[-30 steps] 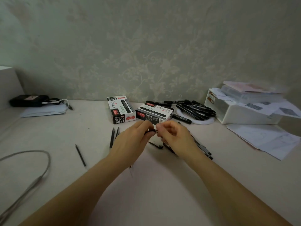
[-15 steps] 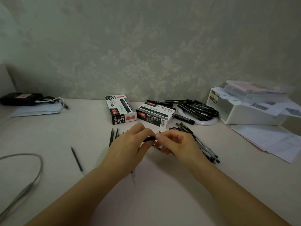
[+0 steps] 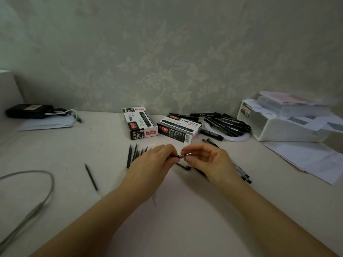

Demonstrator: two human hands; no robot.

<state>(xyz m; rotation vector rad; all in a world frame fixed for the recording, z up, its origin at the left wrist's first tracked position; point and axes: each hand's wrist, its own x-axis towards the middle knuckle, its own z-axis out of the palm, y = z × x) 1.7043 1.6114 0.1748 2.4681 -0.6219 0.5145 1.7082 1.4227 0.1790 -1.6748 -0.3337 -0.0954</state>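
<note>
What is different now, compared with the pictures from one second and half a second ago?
The left hand and the right hand have drawn slightly apart, so a thin black pen barrel and a small silver metal tip now show between their fingers; whether the tip has come off cannot be told. Both hands keep pinching. The black-and-white cardboard boxes and the lone thin black refill lie as before.
</note>
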